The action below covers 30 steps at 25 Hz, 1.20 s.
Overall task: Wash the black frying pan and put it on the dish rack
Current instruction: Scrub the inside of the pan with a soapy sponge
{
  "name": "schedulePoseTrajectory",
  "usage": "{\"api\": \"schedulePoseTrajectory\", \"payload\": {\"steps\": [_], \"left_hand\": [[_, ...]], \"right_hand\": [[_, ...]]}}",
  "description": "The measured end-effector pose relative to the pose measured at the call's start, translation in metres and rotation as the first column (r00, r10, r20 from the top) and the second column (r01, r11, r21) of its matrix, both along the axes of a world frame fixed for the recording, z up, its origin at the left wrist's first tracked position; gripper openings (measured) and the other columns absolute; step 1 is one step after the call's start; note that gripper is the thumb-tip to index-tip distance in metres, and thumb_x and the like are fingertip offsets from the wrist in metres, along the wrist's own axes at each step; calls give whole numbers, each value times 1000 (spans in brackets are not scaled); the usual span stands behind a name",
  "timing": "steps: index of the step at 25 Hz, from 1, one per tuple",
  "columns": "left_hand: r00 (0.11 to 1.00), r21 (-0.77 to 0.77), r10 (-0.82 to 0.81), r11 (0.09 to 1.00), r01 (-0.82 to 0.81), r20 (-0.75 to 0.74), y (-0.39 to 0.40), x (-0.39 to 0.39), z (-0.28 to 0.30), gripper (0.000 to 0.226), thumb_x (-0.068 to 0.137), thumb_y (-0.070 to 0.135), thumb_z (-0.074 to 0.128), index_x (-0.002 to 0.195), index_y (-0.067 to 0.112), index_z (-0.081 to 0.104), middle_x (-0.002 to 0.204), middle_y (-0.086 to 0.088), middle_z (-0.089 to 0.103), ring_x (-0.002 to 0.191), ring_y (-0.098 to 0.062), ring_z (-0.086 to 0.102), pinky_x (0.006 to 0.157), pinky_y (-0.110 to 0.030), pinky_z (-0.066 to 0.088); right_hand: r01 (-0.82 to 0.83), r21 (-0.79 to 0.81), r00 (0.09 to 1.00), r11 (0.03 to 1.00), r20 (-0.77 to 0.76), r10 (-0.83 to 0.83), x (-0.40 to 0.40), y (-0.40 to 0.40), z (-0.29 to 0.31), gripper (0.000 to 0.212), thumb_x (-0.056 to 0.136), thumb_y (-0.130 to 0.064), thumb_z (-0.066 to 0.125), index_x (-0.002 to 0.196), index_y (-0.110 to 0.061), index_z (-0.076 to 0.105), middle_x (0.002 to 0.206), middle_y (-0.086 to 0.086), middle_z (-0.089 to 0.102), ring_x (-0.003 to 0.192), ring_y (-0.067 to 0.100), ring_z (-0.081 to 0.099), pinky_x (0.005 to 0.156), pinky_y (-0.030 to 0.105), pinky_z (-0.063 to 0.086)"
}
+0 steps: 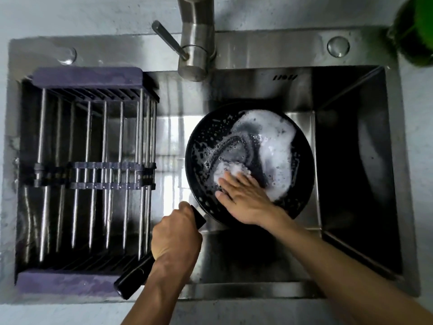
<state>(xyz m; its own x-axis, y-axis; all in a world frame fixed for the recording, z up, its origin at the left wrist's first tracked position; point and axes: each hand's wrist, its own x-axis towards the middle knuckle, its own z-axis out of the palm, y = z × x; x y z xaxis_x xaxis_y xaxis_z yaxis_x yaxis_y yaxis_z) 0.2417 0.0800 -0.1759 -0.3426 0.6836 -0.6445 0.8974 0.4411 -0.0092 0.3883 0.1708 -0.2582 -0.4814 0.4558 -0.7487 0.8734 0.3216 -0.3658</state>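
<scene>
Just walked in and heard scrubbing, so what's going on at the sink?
A person is washing a black frying pan over the sink. The left hand grips the pan's handle, while the right hand presses a soapy sponge flat against the inside, which is streaked with foam. No water shows at the faucet. The dish rack on the left holds nothing yet.

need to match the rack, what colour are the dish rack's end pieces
Muted purple end pieces on the dish rack, with steel rods between; head view.
</scene>
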Motion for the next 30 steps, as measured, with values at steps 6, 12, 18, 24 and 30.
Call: {"api": "schedulePoseTrajectory", "payload": {"steps": [6,12,18,24,30], "left_hand": [[1000,6,-1,1000,1,-12,0,0,-1,22,86,11,52,106,17,45,97,-2,64,90,-23,66,62,-29,38],[1000,-8,-9,1000,9,-8,0,-1,-5,24,86,12,52,108,18,43,100,-1,64,93,-23,65,64,-29,40],[1000,-15,3,1000,-3,-23,-1,1,-3,25,88,13,54,111,18,46,98,-1,64,90,-22,66,62,-29,40],[999,2,35,999,-35,-25,0,0,-4,25,84,11,56,107,17,48,95,-2,64,90,-25,65,62,-30,39],[999,7,7,1000,-7,-42,-2,0,-6,24,85,12,56,108,17,49,96,-3,64,90,-25,65,62,-29,38]], "right_hand": [[18,89,970,996,239,-38,48,25,-3,70,101,-60,6,158,-21,18,168,2,-1,154,31,0,124,44,-4],[-107,171,984,979,-122,128,-18,84,-18,60,106,-53,14,159,-33,-4,165,-6,-18,151,15,-22,121,38,-15],[-408,315,866,857,431,254,85,83,2,67,103,-53,10,159,-16,20,167,4,11,154,27,-1,120,46,-10],[-290,107,912,951,333,240,105,14,33,74,100,-59,1,149,-24,43,163,1,28,153,25,11,121,44,-7],[-208,80,963,975,194,189,103,-10,42,115,72,-73,-33,155,-27,34,163,-5,28,153,21,14,122,42,4]]}}
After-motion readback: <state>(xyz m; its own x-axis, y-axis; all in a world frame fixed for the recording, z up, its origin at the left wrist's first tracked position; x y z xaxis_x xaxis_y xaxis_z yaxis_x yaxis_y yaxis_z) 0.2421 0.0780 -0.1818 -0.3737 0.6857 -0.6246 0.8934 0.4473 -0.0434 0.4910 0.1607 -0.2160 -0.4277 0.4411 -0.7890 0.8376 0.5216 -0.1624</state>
